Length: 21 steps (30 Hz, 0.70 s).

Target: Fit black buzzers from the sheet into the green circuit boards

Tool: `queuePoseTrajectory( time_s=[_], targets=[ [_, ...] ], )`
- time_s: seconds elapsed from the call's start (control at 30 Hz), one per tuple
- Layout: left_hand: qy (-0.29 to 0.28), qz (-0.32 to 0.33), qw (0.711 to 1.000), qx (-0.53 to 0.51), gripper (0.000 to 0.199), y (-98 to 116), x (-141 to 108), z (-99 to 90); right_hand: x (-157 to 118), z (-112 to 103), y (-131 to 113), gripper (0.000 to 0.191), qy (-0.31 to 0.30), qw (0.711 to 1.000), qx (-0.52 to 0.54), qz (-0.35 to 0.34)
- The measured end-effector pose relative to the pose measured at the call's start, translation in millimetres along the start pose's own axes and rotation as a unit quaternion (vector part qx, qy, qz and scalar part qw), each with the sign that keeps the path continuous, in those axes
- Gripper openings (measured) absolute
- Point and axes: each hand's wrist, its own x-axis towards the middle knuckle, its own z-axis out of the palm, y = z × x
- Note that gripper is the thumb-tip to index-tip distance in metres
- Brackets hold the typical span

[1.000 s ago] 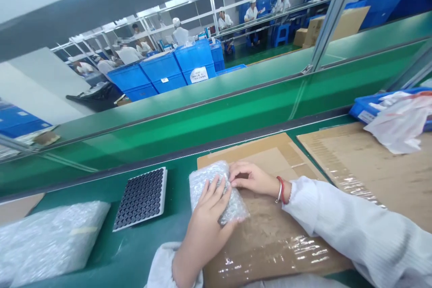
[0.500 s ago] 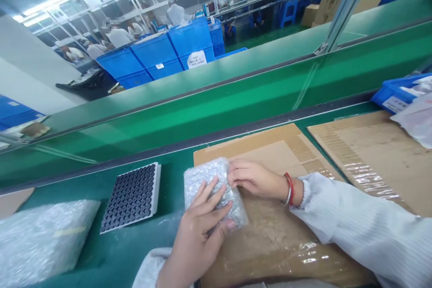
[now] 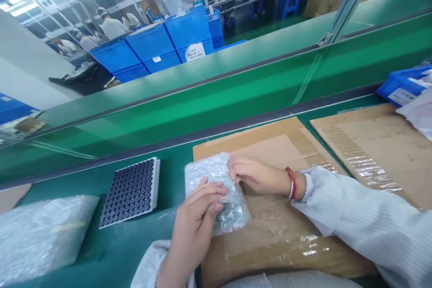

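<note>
Bubble-wrap pkg lies across L edge of cardboard sheet on green table. R hand: thumb & fingertips pinched on pkg's R edge. L hand: fingers bent, resting on pkg top; cannot tell if gripping. Hands near each other, apart. Tray w/ blk parts sits L of pkg.

The left grip partly hides the wrapped packet, its contents indistinct
</note>
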Motion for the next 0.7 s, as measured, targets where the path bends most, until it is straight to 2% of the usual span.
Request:
queuePoseTrajectory(
  time_s=[0.33, 0.47, 0.6, 0.7],
  targets=[
    [0.021, -0.017, 0.999, -0.022, 0.017, -1.3, -0.9, -0.4, 0.0, -3.4, -3.4, 0.023, -0.01, 1.0, 0.004, -0.003],
    [0.047, -0.052, 0.997, -0.028, 0.017, -7.1, -2.5, -1.9, -5.2, -4.4, -4.1, 0.025, 0.003, 1.0, 0.007, -0.003],
    [0.001, -0.032, 0.999, -0.026, 0.016, -6.4, -2.5, -3.8, -7.0, -2.3, -1.6, 0.016, 0.057, 0.998, 0.004, 0.027],
    [-0.052, -0.007, 0.998, -0.018, 0.013, -2.7, -0.8, -5.5, -6.2, -1.0, 0.6, 0.022, 0.052, 0.998, -0.037, -0.008]
  ],
)
